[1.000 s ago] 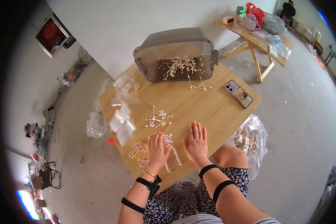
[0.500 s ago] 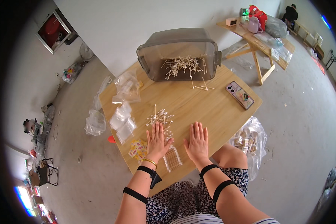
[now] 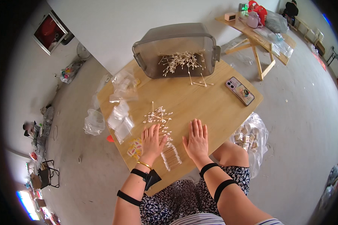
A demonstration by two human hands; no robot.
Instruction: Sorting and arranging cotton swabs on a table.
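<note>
My left hand [image 3: 152, 141] lies flat with fingers spread on a heap of cotton swabs [image 3: 158, 116] near the front of the wooden table [image 3: 210, 112]. A neat row of swabs [image 3: 170, 155] lies just right of that hand's wrist. My right hand [image 3: 196, 140] rests flat and open on bare wood beside it, holding nothing. A grey plastic bin [image 3: 176, 48] on its side at the table's far edge has more swabs inside, and a few loose ones [image 3: 199, 83] lie in front of it.
A phone [image 3: 239, 91] lies at the table's right. Small clear bags [image 3: 120, 120] sit at the left, small printed packets [image 3: 134, 147] by my left hand. A plastic bag of small boxes [image 3: 248, 137] stands on the floor at right. Another wooden table [image 3: 259, 33] is far back.
My left hand has slid forward from the row of swabs up onto the loose heap. My right hand has stayed nearly still on the wood.
</note>
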